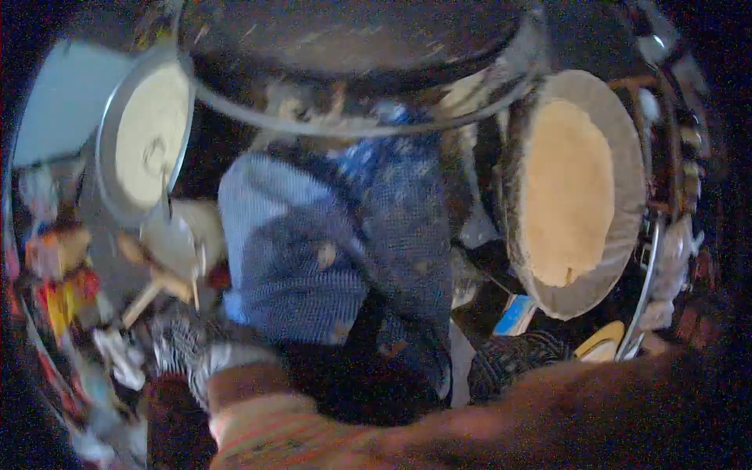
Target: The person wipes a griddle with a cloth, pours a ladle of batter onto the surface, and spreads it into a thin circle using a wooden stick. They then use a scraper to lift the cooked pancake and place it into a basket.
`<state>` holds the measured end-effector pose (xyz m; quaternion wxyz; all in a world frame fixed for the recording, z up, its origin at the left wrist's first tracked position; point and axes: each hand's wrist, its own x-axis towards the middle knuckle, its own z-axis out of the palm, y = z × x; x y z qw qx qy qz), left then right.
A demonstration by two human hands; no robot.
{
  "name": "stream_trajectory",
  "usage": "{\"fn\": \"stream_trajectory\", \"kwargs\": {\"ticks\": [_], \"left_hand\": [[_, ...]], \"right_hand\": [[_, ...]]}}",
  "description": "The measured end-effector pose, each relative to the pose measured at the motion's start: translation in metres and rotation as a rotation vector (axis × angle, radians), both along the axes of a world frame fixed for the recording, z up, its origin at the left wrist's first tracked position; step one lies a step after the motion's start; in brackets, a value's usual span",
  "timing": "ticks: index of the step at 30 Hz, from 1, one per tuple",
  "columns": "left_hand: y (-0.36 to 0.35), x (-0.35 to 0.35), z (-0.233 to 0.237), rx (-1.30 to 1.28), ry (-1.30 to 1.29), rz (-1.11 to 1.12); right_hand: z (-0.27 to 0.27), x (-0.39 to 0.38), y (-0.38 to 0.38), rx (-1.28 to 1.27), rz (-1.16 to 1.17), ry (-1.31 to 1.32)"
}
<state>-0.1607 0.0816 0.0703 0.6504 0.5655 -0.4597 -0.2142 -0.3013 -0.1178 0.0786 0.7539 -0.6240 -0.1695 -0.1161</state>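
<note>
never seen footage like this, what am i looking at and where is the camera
No machine here: one camera on a person's head looks down through a wide lens that bends the edges. At the bottom are the person's arms, a striped sleeve and a blurred arm; the hands are too dark to tell whether they hold anything. In the middle lies a blue checked cloth, above it a big dark round pan, left a metal plate with something pale on it, right a round wooden block.
</note>
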Motion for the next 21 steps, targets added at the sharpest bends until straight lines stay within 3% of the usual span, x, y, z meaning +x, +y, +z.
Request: {"fn": "stream_trajectory", "kwargs": {"ticks": [8,16,21], "left_hand": [[-0.005,-0.003,0.016,-0.040,-0.028,-0.067],[-0.027,0.003,0.025,-0.050,-0.038,-0.149],[-0.033,-0.002,0.031,-0.173,-0.180,-0.272]], "right_hand": [[0.003,0.031,-0.004,-0.065,0.149,-0.078],[0.047,0.024,0.006,-0.037,0.285,-0.177],[0.057,0.031,0.007,-0.097,0.349,-0.229]]}}
